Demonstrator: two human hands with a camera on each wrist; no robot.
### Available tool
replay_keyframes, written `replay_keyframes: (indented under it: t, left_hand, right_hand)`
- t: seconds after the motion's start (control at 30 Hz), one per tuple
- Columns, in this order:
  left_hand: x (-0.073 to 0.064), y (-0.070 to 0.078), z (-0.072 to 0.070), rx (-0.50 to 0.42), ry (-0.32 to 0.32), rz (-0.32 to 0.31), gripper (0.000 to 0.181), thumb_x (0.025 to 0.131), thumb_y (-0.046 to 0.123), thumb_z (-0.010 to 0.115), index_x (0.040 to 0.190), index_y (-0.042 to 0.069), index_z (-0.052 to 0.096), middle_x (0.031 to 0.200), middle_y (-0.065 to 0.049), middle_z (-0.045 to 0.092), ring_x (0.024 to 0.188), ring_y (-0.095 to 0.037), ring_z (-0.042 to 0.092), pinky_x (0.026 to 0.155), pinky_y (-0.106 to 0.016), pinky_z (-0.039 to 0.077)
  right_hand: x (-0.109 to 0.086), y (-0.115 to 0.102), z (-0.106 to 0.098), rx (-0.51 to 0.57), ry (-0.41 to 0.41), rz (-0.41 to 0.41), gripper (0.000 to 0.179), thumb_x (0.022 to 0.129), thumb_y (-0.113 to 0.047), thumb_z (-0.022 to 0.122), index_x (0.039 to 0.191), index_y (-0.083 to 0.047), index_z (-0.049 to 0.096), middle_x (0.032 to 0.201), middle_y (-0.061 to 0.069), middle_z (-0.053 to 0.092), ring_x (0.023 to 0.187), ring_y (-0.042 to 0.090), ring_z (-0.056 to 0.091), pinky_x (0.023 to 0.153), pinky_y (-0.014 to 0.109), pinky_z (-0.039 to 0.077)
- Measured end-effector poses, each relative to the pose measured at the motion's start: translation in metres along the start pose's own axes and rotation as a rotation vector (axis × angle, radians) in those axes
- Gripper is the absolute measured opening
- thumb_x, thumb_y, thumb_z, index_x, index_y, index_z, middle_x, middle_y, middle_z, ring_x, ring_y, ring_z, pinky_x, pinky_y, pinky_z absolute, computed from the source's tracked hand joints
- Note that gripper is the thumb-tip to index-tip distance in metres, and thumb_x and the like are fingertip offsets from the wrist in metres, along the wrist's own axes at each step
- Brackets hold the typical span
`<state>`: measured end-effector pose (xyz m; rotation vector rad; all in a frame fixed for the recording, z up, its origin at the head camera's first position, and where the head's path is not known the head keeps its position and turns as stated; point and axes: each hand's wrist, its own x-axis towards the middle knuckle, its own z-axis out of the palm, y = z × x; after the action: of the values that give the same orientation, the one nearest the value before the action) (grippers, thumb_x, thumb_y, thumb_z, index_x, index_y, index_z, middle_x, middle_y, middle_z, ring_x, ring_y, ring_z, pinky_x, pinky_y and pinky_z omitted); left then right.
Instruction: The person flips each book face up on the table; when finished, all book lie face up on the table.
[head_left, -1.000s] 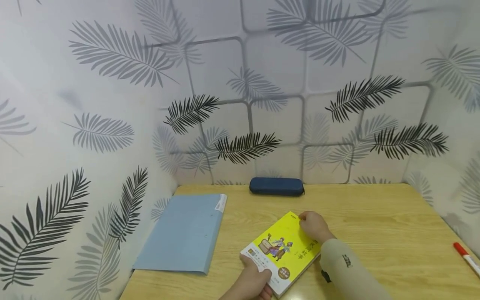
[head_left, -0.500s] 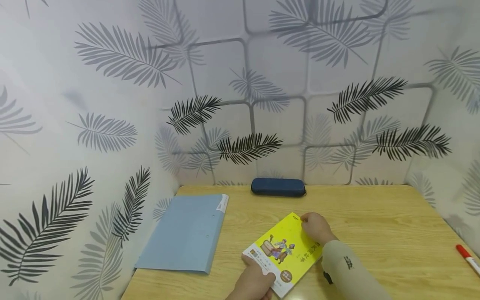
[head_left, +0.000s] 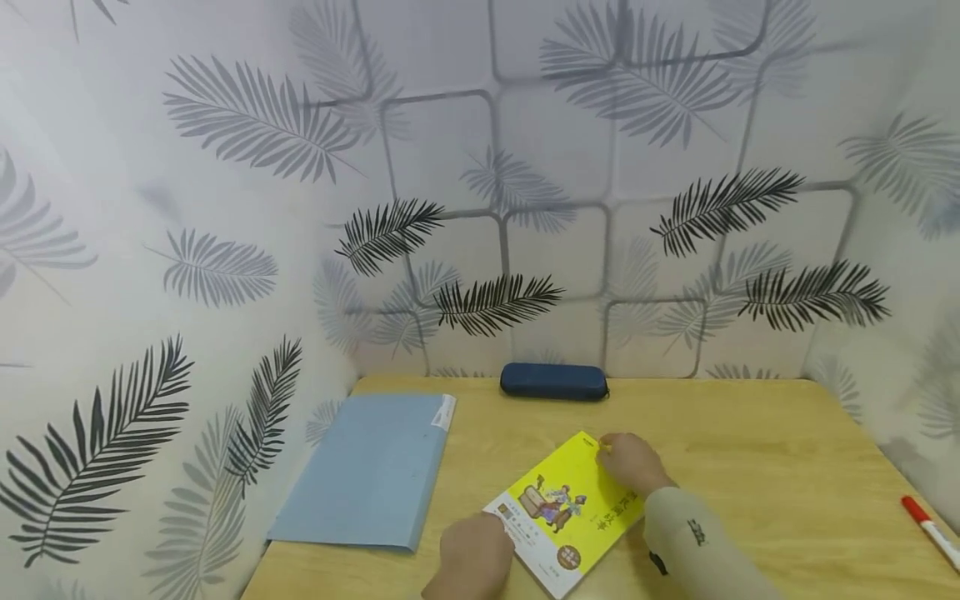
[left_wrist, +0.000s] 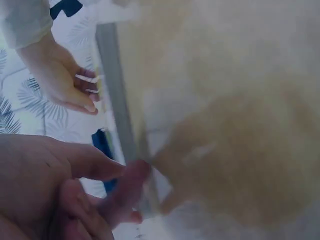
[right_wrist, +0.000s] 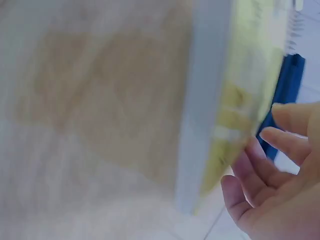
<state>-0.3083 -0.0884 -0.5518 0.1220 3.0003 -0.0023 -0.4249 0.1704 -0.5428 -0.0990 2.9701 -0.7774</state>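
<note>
A yellow book (head_left: 573, 492) with a white band and a colourful picture lies tilted on the table, cover up. My left hand (head_left: 474, 554) is at its near left corner, and in the left wrist view the fingers (left_wrist: 132, 187) reach right to its page edge. At the far right side, my right hand (head_left: 633, 461) has its fingertips on the book's edge. The right wrist view shows those fingers (right_wrist: 250, 177) loosely bent and spread, with the yellow cover (right_wrist: 235, 125) beside them. Part of the cover's title is near the right hand's wrist.
A light blue folder (head_left: 360, 471) lies on the left of the wooden table (head_left: 750, 467). A dark blue zipped case (head_left: 553, 381) sits by the back wall. On the right edge is a white marker with a red cap (head_left: 930, 529). Leaf-patterned walls enclose the table.
My left hand has slid left along the book's near edge to its corner, and its thumb has come off the cover. My right hand and the book stay nearly in place.
</note>
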Motion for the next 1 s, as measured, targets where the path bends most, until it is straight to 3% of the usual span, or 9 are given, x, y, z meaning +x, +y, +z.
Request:
replay_keyframes:
  t: [0.03, 0.1, 0.2, 0.3, 0.4, 0.53, 0.6, 0.8, 1.0]
  left_hand:
    - [0.002, -0.003, 0.000, 0.036, 0.030, 0.010, 0.019, 0.096, 0.025, 0.068, 0.090, 0.008, 0.073, 0.075, -0.002, 0.063, 0.063, -0.018, 0.060, 0.056, -0.039, 0.057]
    - [0.006, -0.010, -0.001, -0.019, 0.129, -0.023, 0.022, 0.099, 0.028, 0.067, 0.085, 0.010, 0.069, 0.064, 0.000, 0.056, 0.056, -0.016, 0.056, 0.050, -0.036, 0.053]
    - [0.012, -0.021, -0.004, -0.050, 0.265, 0.010, 0.028, 0.099, 0.036, 0.068, 0.084, 0.013, 0.067, 0.059, 0.003, 0.051, 0.050, -0.013, 0.050, 0.045, -0.031, 0.046]
    - [0.015, -0.028, -0.009, -0.139, 0.326, 0.051, 0.028, 0.095, 0.041, 0.073, 0.087, 0.015, 0.065, 0.066, 0.004, 0.053, 0.056, -0.013, 0.051, 0.047, -0.031, 0.044]
    - [0.017, -0.029, -0.010, -0.204, 0.293, 0.058, 0.032, 0.089, 0.041, 0.079, 0.099, 0.013, 0.066, 0.076, 0.001, 0.058, 0.067, -0.017, 0.056, 0.054, -0.035, 0.048]
    - [0.021, -0.027, -0.005, -0.213, 0.217, 0.024, 0.042, 0.089, 0.040, 0.079, 0.114, 0.009, 0.066, 0.082, -0.004, 0.061, 0.076, -0.023, 0.061, 0.060, -0.042, 0.052]
    - [0.022, -0.025, -0.002, -0.223, 0.203, 0.010, 0.044, 0.089, 0.039, 0.079, 0.118, 0.008, 0.066, 0.083, -0.005, 0.063, 0.077, -0.024, 0.062, 0.061, -0.044, 0.053]
    - [0.025, -0.021, 0.001, -0.254, 0.198, 0.009, 0.049, 0.091, 0.039, 0.077, 0.126, 0.008, 0.063, 0.088, -0.006, 0.066, 0.075, -0.025, 0.066, 0.061, -0.044, 0.054]
    - [0.021, -0.013, 0.002, -0.222, 0.186, 0.056, 0.051, 0.092, 0.041, 0.074, 0.127, 0.005, 0.062, 0.089, -0.008, 0.063, 0.071, -0.026, 0.064, 0.060, -0.044, 0.054]
  right_hand:
    - [-0.001, 0.000, -0.001, -0.013, -0.004, -0.003, 0.043, 0.102, -0.018, 0.059, 0.137, 0.007, 0.059, 0.135, 0.026, 0.061, 0.125, 0.045, 0.056, 0.106, 0.061, 0.043]
    - [-0.004, 0.000, -0.005, -0.045, 0.005, 0.003, 0.046, 0.103, -0.020, 0.059, 0.139, 0.007, 0.056, 0.134, 0.027, 0.061, 0.124, 0.045, 0.057, 0.103, 0.062, 0.044]
    - [-0.008, 0.001, -0.011, -0.128, 0.012, 0.015, 0.046, 0.102, -0.024, 0.062, 0.137, 0.005, 0.058, 0.129, 0.027, 0.063, 0.118, 0.045, 0.060, 0.097, 0.062, 0.049]
    - [-0.014, 0.003, -0.018, -0.238, 0.004, 0.032, 0.052, 0.099, -0.035, 0.066, 0.132, 0.005, 0.061, 0.116, 0.025, 0.066, 0.104, 0.042, 0.064, 0.085, 0.058, 0.054]
    - [-0.021, 0.007, -0.023, -0.323, -0.035, 0.064, 0.054, 0.096, -0.046, 0.068, 0.117, 0.003, 0.065, 0.093, 0.015, 0.066, 0.082, 0.032, 0.063, 0.069, 0.045, 0.055]
    - [-0.028, 0.012, -0.028, -0.325, -0.093, 0.099, 0.046, 0.095, -0.051, 0.068, 0.092, -0.006, 0.066, 0.071, 0.005, 0.057, 0.064, 0.021, 0.053, 0.056, 0.031, 0.041]
    - [-0.029, 0.013, -0.029, -0.318, -0.117, 0.106, 0.044, 0.095, -0.052, 0.068, 0.089, -0.008, 0.065, 0.071, 0.004, 0.057, 0.064, 0.020, 0.052, 0.057, 0.031, 0.041]
    - [-0.028, 0.016, -0.026, -0.321, -0.139, 0.134, 0.047, 0.096, -0.052, 0.067, 0.101, -0.005, 0.066, 0.075, 0.006, 0.057, 0.068, 0.022, 0.053, 0.059, 0.033, 0.042]
    - [-0.030, 0.029, -0.026, -0.265, -0.079, 0.129, 0.046, 0.095, -0.054, 0.067, 0.083, -0.010, 0.063, 0.071, 0.005, 0.055, 0.064, 0.020, 0.050, 0.057, 0.033, 0.039]
